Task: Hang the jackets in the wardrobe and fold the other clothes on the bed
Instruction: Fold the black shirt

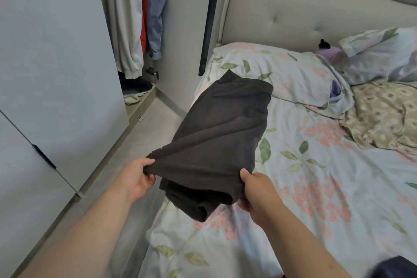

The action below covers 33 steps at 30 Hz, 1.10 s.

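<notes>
A dark grey garment (216,133), partly folded, stretches over the left edge of the bed (316,187), its far end lying near the pillow. My left hand (137,176) pinches its near left corner. My right hand (255,189) grips the near right corner, thumb on top. The near end is lifted off the floral sheet and a folded layer hangs below it. In the open wardrobe (178,29) at upper left hang a white jacket with red stripes (128,18), a red garment and a blue denim jacket (156,13).
A floral pillow (282,72) and a second pillow (383,56) lie against the padded headboard. A beige patterned blanket (383,115) sits at right. A dark item (397,268) shows at the bottom right corner. Wardrobe doors (52,63) stand at left along a narrow floor strip.
</notes>
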Each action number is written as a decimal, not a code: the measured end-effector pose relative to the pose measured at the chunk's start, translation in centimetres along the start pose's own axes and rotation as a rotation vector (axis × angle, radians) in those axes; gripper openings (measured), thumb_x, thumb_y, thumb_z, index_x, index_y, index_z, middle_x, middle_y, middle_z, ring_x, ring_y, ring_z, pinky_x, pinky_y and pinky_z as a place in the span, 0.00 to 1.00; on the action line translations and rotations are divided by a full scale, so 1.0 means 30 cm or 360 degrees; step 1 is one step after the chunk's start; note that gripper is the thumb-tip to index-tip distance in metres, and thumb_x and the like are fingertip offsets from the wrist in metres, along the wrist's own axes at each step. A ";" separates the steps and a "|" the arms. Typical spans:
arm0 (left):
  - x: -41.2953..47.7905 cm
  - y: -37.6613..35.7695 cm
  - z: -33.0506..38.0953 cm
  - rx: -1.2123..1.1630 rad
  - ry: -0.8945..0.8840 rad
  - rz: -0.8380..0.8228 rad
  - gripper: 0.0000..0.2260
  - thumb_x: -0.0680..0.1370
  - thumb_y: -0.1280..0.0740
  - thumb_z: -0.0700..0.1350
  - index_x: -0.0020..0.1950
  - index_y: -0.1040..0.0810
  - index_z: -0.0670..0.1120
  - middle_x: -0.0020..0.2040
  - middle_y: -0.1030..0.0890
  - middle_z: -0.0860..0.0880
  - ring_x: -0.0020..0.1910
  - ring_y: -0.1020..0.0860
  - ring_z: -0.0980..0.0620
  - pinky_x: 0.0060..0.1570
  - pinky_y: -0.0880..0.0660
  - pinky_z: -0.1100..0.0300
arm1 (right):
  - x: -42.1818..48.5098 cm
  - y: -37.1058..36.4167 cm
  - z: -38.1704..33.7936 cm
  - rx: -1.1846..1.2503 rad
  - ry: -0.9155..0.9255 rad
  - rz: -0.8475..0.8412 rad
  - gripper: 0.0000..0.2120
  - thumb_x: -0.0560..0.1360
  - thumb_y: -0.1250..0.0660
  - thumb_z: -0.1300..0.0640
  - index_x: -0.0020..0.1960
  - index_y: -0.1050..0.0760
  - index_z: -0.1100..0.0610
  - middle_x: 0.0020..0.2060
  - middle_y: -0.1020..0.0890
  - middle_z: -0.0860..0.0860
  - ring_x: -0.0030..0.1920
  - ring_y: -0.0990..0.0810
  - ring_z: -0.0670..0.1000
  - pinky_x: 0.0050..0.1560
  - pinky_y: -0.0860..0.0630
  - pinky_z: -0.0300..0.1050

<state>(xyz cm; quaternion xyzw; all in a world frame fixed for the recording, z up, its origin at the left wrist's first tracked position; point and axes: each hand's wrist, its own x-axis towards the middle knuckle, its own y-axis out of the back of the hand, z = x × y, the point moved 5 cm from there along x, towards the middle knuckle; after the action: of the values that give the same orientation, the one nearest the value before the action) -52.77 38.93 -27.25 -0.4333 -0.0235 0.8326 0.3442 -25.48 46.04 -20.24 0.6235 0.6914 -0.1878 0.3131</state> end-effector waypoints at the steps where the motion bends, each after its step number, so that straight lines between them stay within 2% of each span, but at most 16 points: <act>1: 0.011 0.008 -0.019 0.0102 0.0053 0.0033 0.05 0.79 0.39 0.37 0.45 0.28 0.45 0.35 0.26 0.48 0.28 0.29 0.55 0.19 0.34 0.71 | 0.002 0.006 0.000 -0.0116 0.0061 0.0067 0.11 0.82 0.40 0.55 0.43 0.32 0.60 0.30 0.30 0.54 0.25 0.34 0.49 0.23 0.35 0.40; 3: 0.026 0.020 -0.045 0.0275 0.0131 0.0070 0.05 0.78 0.39 0.37 0.43 0.28 0.44 0.34 0.27 0.47 0.27 0.28 0.54 0.21 0.30 0.69 | 0.006 -0.007 0.020 -0.0030 -0.0022 0.0025 0.11 0.81 0.37 0.56 0.43 0.31 0.60 0.24 0.32 0.52 0.21 0.37 0.47 0.21 0.38 0.38; 5: 0.040 0.023 -0.064 0.0460 0.0119 0.0065 0.04 0.77 0.37 0.37 0.44 0.27 0.44 0.36 0.25 0.46 0.33 0.25 0.51 0.32 0.25 0.61 | -0.015 -0.054 0.050 0.0047 -0.0151 -0.0164 0.10 0.80 0.34 0.55 0.47 0.27 0.62 0.23 0.28 0.51 0.20 0.32 0.46 0.22 0.34 0.37; 6: 0.044 0.022 -0.070 0.0523 0.0087 0.0050 0.02 0.77 0.36 0.38 0.46 0.25 0.44 0.39 0.24 0.46 0.38 0.25 0.50 0.40 0.25 0.58 | -0.022 -0.075 0.064 -0.0042 -0.0167 -0.0240 0.10 0.79 0.32 0.54 0.51 0.25 0.61 0.28 0.22 0.51 0.23 0.27 0.47 0.24 0.30 0.37; 8: 0.048 0.014 -0.085 0.0515 0.0047 -0.0051 0.04 0.77 0.34 0.41 0.51 0.24 0.45 0.42 0.24 0.47 0.45 0.27 0.49 0.51 0.29 0.54 | -0.017 -0.099 0.081 -0.0294 -0.0022 -0.0268 0.14 0.75 0.29 0.53 0.57 0.26 0.57 0.46 0.17 0.53 0.40 0.17 0.51 0.36 0.19 0.44; 10: 0.050 0.001 -0.104 0.0333 0.0103 -0.0207 0.06 0.78 0.35 0.43 0.54 0.23 0.47 0.43 0.22 0.47 0.47 0.27 0.48 0.53 0.31 0.52 | -0.025 -0.119 0.068 -0.0362 0.0256 -0.0231 0.15 0.71 0.28 0.53 0.55 0.25 0.56 0.55 0.19 0.53 0.52 0.18 0.53 0.52 0.18 0.52; 12: 0.048 -0.015 -0.109 0.0173 0.0172 -0.0323 0.09 0.77 0.37 0.47 0.54 0.22 0.47 0.44 0.19 0.45 0.45 0.24 0.45 0.49 0.28 0.53 | -0.044 -0.148 0.071 -0.0373 0.0343 -0.0323 0.18 0.67 0.27 0.51 0.54 0.23 0.55 0.57 0.20 0.52 0.55 0.19 0.53 0.59 0.20 0.53; 14: 0.052 -0.023 -0.105 0.0177 0.0165 -0.0331 0.10 0.78 0.37 0.50 0.55 0.21 0.48 0.45 0.17 0.45 0.45 0.21 0.44 0.45 0.25 0.53 | -0.046 -0.170 0.096 -0.0512 0.0235 -0.0415 0.20 0.67 0.27 0.47 0.55 0.23 0.55 0.57 0.21 0.51 0.55 0.19 0.52 0.57 0.20 0.50; 16: 0.054 -0.023 -0.110 0.0227 0.0161 -0.0310 0.11 0.78 0.36 0.52 0.55 0.20 0.48 0.45 0.15 0.46 0.46 0.20 0.44 0.45 0.25 0.54 | -0.050 -0.168 0.106 -0.0758 0.0072 -0.0467 0.18 0.72 0.31 0.42 0.54 0.26 0.54 0.53 0.20 0.51 0.48 0.19 0.51 0.43 0.20 0.46; 18: 0.054 -0.021 -0.120 0.0234 0.0176 -0.0303 0.11 0.79 0.36 0.52 0.55 0.21 0.48 0.44 0.16 0.46 0.45 0.20 0.45 0.45 0.25 0.54 | -0.039 -0.143 0.107 -0.0925 -0.0053 -0.0453 0.19 0.74 0.35 0.40 0.54 0.28 0.54 0.46 0.20 0.53 0.35 0.21 0.51 0.30 0.26 0.40; 20: 0.053 -0.021 -0.121 0.0228 0.0168 -0.0302 0.10 0.80 0.37 0.49 0.55 0.21 0.46 0.45 0.16 0.45 0.44 0.20 0.45 0.45 0.25 0.54 | -0.026 -0.120 0.103 -0.0977 -0.0092 -0.0420 0.19 0.75 0.37 0.40 0.54 0.27 0.55 0.43 0.19 0.54 0.32 0.21 0.52 0.31 0.25 0.41; 22: 0.058 -0.022 -0.111 0.0173 0.0094 -0.0263 0.09 0.81 0.37 0.44 0.56 0.21 0.43 0.48 0.15 0.45 0.47 0.20 0.46 0.48 0.24 0.52 | -0.012 -0.090 0.089 -0.0958 -0.0049 -0.0311 0.16 0.76 0.36 0.43 0.54 0.26 0.55 0.47 0.18 0.53 0.41 0.17 0.53 0.40 0.19 0.45; 23: 0.060 -0.024 -0.104 0.0124 0.0053 -0.0229 0.08 0.81 0.37 0.42 0.55 0.21 0.42 0.47 0.15 0.45 0.47 0.19 0.46 0.49 0.24 0.53 | -0.005 -0.072 0.078 -0.0928 -0.0023 -0.0255 0.14 0.76 0.35 0.46 0.53 0.26 0.56 0.48 0.18 0.53 0.43 0.17 0.54 0.42 0.19 0.46; 27: 0.052 -0.033 -0.094 0.0161 0.0016 -0.0231 0.06 0.79 0.36 0.38 0.52 0.21 0.43 0.42 0.14 0.46 0.46 0.19 0.47 0.49 0.25 0.54 | 0.016 0.004 0.042 -0.0477 -0.0095 -0.0162 0.12 0.73 0.28 0.55 0.53 0.23 0.60 0.46 0.17 0.57 0.35 0.19 0.53 0.29 0.24 0.39; 31: 0.030 -0.019 -0.120 0.0196 0.0260 -0.0266 0.09 0.77 0.33 0.49 0.53 0.20 0.46 0.49 0.16 0.47 0.49 0.21 0.47 0.51 0.27 0.57 | 0.002 -0.017 0.055 -0.0097 -0.0232 -0.0303 0.11 0.74 0.28 0.63 0.56 0.22 0.62 0.45 0.15 0.58 0.37 0.15 0.55 0.30 0.22 0.42; 33: 0.023 -0.022 -0.102 0.0203 0.0206 -0.0240 0.09 0.78 0.34 0.49 0.50 0.20 0.45 0.44 0.15 0.47 0.41 0.17 0.49 0.41 0.24 0.60 | -0.004 -0.035 0.061 0.0067 -0.0245 -0.0297 0.09 0.74 0.30 0.67 0.54 0.23 0.63 0.43 0.15 0.58 0.36 0.14 0.55 0.30 0.21 0.43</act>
<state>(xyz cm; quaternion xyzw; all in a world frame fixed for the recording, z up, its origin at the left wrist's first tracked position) -50.43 39.06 -29.42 -0.4605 0.0193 0.7744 0.4333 -26.13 44.60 -21.66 0.5466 0.7162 -0.2779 0.3332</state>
